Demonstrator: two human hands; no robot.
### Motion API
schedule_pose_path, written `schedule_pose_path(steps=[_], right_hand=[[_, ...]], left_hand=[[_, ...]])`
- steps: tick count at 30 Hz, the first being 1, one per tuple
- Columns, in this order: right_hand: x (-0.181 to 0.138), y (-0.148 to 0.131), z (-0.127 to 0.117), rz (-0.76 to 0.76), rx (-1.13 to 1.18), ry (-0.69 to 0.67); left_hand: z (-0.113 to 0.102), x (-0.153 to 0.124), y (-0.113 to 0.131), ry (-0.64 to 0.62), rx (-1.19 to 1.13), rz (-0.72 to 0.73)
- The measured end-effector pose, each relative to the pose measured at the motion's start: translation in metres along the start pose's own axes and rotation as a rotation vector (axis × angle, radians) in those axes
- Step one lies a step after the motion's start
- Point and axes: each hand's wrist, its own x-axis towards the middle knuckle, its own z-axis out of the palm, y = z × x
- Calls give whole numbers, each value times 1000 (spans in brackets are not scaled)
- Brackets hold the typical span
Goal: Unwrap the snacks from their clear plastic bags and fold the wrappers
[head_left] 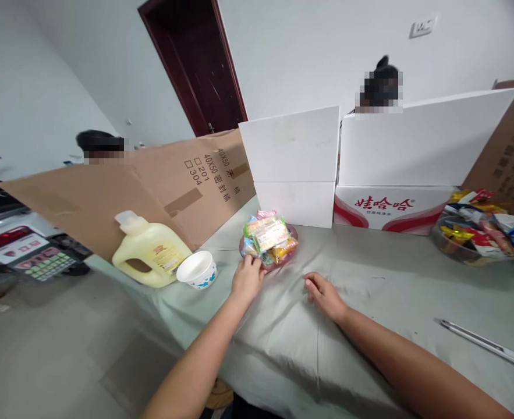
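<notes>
A small pink plate (292, 251) heaped with wrapped snacks (268, 235) stands on the grey cloth-covered table (370, 273). My left hand (248, 278) reaches to the plate's near left rim, its fingers curled and pinched against the rim or a wrapper there; which one is not clear. My right hand (324, 295) rests on the cloth just right of the plate, fingers loosely curled, holding nothing.
A white paper bowl (197, 269) and a yellow detergent jug (148, 251) stand to the left. A bowl of snack packets (484, 233) sits at the far right. Cardboard and white boxes (396, 151) wall the table's back, with two people behind. A thin metal tool (488, 344) lies near right.
</notes>
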Motion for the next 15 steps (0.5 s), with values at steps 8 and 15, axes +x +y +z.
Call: schedule_pose_path(steps=[8, 15], right_hand=[[34, -20, -35, 356, 271, 63], [47, -30, -51, 511, 352, 51]], left_hand=[[-4, -65, 14, 374, -417, 328], [-17, 2, -17, 488, -804, 176]])
